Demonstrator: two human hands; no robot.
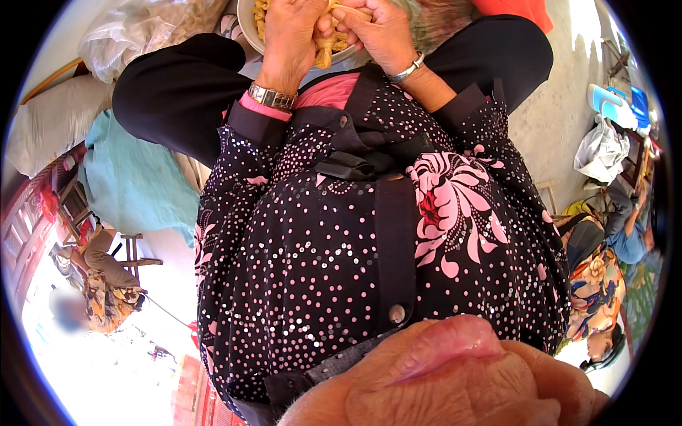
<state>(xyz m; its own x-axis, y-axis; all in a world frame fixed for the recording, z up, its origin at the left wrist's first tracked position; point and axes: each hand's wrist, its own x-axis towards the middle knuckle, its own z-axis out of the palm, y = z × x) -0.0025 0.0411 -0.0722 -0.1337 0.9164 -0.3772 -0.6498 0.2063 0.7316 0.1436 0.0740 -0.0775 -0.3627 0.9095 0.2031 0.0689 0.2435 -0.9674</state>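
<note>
Both hands up at the bowl (249, 32), which sits on my lap at the top of the view. Left hand (288, 35) and right hand (376, 32) are each clenched on the same pale yellow strip bundle (327, 46), fingers touching over the bowl's near rim. More strips lie inside the bowl. Wristwatch (271, 96) on the left wrist, silver bangle (406, 69) on the right. Clear plastic bag (142, 32) lies just beyond the bowl's left edge.
</note>
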